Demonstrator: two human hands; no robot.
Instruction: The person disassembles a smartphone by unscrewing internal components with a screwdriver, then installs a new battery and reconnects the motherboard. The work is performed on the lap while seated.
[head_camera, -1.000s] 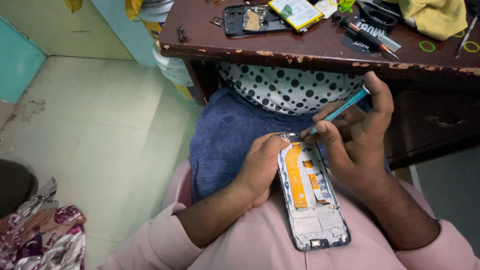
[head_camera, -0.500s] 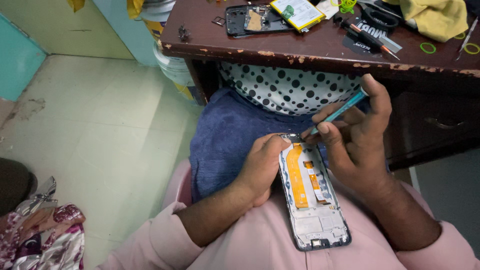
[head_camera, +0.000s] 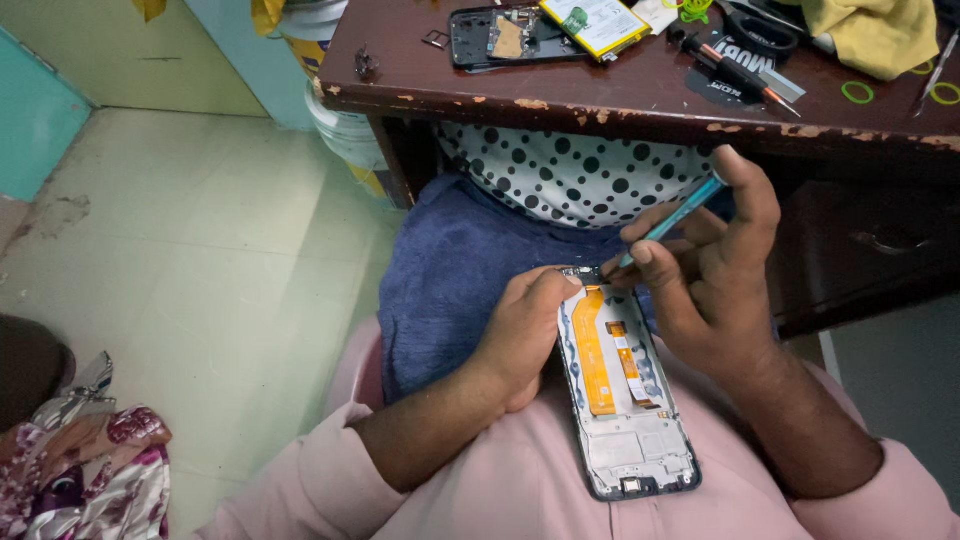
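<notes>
An opened phone frame (head_camera: 625, 400) with orange flex cables lies on my lap, over a pink shirt. My left hand (head_camera: 520, 335) grips its left edge near the top. My right hand (head_camera: 705, 270) holds a thin teal tool (head_camera: 665, 220), tip down at the top end of the phone, beside my left thumb. A blue cloth (head_camera: 460, 270) covers my lap to the left.
A worn dark wooden desk (head_camera: 620, 100) stands ahead, with another opened phone (head_camera: 505, 38), a battery (head_camera: 595, 20), screwdrivers (head_camera: 735, 70), green rings and a yellow cloth (head_camera: 880, 35). A drawer (head_camera: 870, 245) is at right. Floral fabric (head_camera: 80, 470) lies on the tiled floor at left.
My right hand and the teal tool shifted slightly at the phone's top end. My left hand keeps the same hold.
</notes>
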